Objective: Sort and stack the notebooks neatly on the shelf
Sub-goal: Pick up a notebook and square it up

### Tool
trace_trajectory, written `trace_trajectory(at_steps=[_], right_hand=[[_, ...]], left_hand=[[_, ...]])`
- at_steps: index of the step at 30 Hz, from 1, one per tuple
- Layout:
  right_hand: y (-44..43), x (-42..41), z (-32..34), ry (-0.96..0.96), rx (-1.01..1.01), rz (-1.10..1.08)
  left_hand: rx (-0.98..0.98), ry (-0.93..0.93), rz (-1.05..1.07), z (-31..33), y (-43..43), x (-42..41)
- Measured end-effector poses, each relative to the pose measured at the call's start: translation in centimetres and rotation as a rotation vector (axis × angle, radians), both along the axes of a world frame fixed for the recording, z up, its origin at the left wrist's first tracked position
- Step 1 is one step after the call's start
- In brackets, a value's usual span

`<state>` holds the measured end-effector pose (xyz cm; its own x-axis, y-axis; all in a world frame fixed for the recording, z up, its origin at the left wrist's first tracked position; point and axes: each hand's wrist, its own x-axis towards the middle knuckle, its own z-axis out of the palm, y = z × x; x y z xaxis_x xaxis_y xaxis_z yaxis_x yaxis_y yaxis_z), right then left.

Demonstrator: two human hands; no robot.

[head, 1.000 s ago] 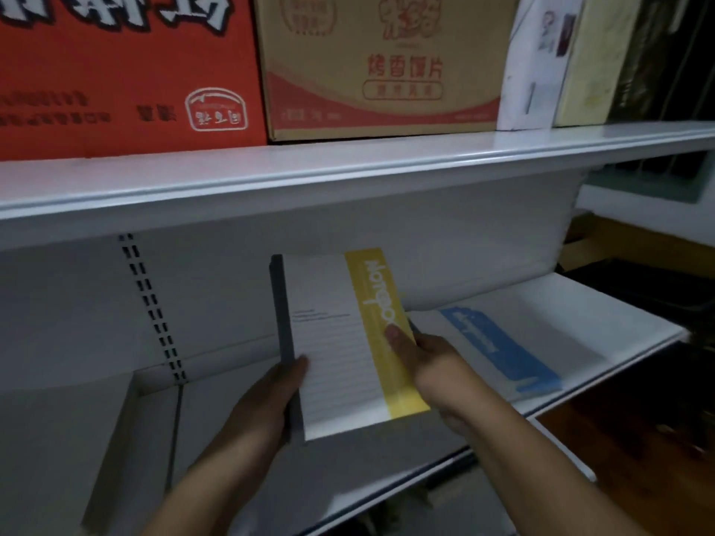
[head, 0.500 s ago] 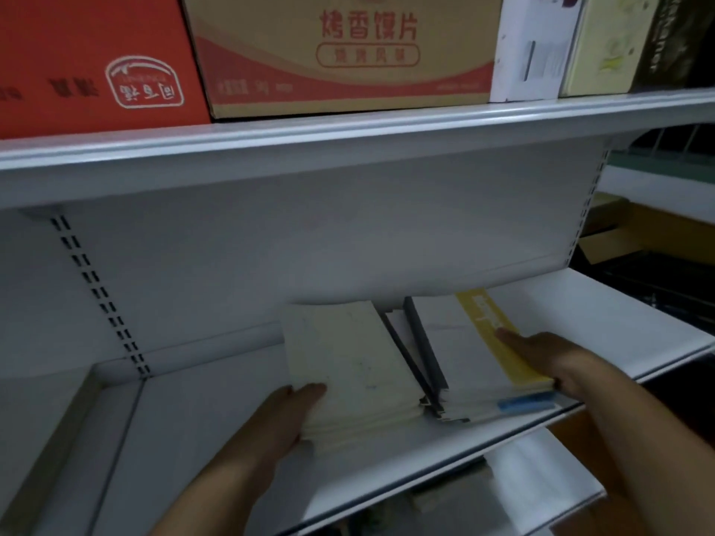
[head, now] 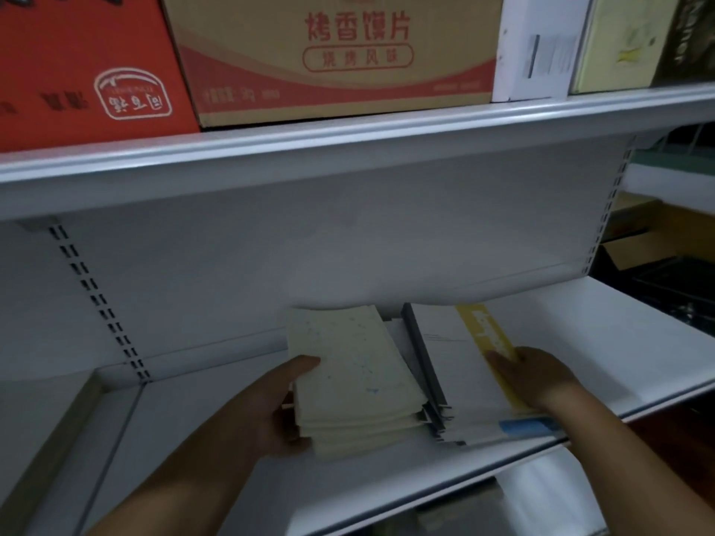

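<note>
My left hand (head: 271, 415) grips the stack of cream notebooks (head: 348, 381) by its left edge. The thumb lies over the top cover and the rest of my fingers (head: 288, 435) curl against the side of the pile near its front corner. The stack lies flat on the white shelf (head: 580, 342), its covers not quite squared, so the lower ones step out towards me.

Just to its right sits a second pile, touching the cream one near the front. On top is the yellow-banded notebook (head: 456, 365), dark spine to the left and yellow strip down the right side. My right hand (head: 541, 377) rests on it, fingers laid out flat across the yellow strip, pressing rather than clasping. Under it the blue-banded notebook (head: 526, 425) shows only its front edge, poking out at the shelf's lip.

Both piles sit near the middle of the shelf, well forward of the back panel. On the upper shelf (head: 348, 133) stand a red carton (head: 77, 71), a brown carton (head: 340, 56) with red lettering, a white box (head: 537, 44) and a pale yellow box (head: 619, 40).
</note>
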<state>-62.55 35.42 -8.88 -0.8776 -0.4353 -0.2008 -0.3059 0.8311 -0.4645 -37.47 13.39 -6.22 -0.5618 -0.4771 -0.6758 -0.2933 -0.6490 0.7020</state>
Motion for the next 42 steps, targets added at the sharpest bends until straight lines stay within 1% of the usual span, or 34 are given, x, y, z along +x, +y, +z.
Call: trace_trajectory(at_steps=[3,5,7,8,9,10,11,12,13,15,17,18,19,20,22,23,26,28,30,31,34,36,38,39,40,42], right_hand=[[-0.1,0.1,0.1,0.013,0.012,0.003],[0.0,0.6,0.5,0.029,0.088,0.004],[0.2,1.4,1.8,0.133,0.239,-0.003],[0.0,2.2,2.6,0.211,0.265,-0.012],[-0.6,3.3,3.6,0.286,0.186,0.002],[-1.6,4.7,4.6,0.316,0.045,0.05],[-2.9,6.5,5.6,0.286,-0.124,0.116],[-4.4,8.4,6.0,0.186,-0.305,0.176],[-5.9,10.3,6.3,0.033,-0.473,0.236],[-8.6,13.8,6.0,-0.363,-0.725,0.338],[-10.9,16.2,4.8,-0.694,-0.875,0.427],[-12.0,17.2,4.3,-0.812,-0.93,0.447],[-12.9,18.4,3.9,-0.881,-0.979,0.47],[-13.9,19.3,3.4,-0.902,-1.019,0.493],[-15.3,21.6,3.1,-0.869,-1.074,0.5],[-15.8,22.8,3.0,-0.813,-1.088,0.506],[-16.7,25.7,2.5,-0.622,-1.063,0.518],[-17.0,27.0,1.9,-0.503,-1.017,0.504],[-16.9,28.1,2.1,-0.351,-0.93,0.492],[-16.8,28.1,2.0,-0.306,-0.888,0.494],[-16.7,27.4,1.6,-0.26,-0.747,0.536],[-16.7,27.0,2.1,-0.333,-0.685,0.598],[-16.9,27.0,2.6,-0.446,-0.735,0.585],[-16.9,27.2,2.9,-0.461,-0.779,0.55],[-17.0,27.4,2.4,-0.425,-0.798,0.492],[-17.1,28.2,2.1,-0.264,-0.822,0.459]], left_hand=[[0.042,0.1,-0.073,0.4,0.2,-0.6],[0.051,0.125,-0.082,0.5,0.6,-1.0],[0.034,0.147,-0.061,0.2,0.9,-1.1],[0.008,0.163,-0.039,-0.1,1.0,-0.9],[-0.022,0.182,-0.005,-0.2,1.1,-0.4],[-0.063,0.2,0.021,-0.5,1.1,0.2],[-0.113,0.212,0.052,-0.4,1.0,1.1],[-0.175,0.234,0.074,-0.5,0.8,2.0],[-0.244,0.264,0.083,-0.3,0.6,3.2],[-0.408,0.327,0.086,0.4,0.1,6.1],[-0.557,0.388,0.111,1.0,-0.6,9.2],[-0.622,0.392,0.123,1.2,-0.9,10.7],[-0.699,0.391,0.13,1.4,-1.2,12.1],[-0.796,0.369,0.129,1.6,-1.7,13.5],[-0.952,0.297,0.098,1.9,-2.7,15.8],[-0.974,0.283,0.104,1.6,-3.2,16.9],[-0.911,0.268,0.189,-0.2,-4.7,18.9],[-0.905,0.259,0.247,-1.7,-5.1,19.7],[-0.913,0.237,0.263,-2.4,-4.7,20.0],[-0.913,0.228,0.253,-2.8,-4.6,20.1],[-0.9,0.248,0.189,-3.0,-5.0,20.4],[-0.911,0.282,0.121,-2.8,-5.8,20.8],[-0.937,0.281,0.082,-2.5,-6.4,20.8],[-0.93,0.286,0.086,-2.4,-6.5,20.7],[-0.916,0.304,0.114,-2.5,-6.6,20.5],[-0.893,0.33,0.163,-2.2,-6.4,19.9]])
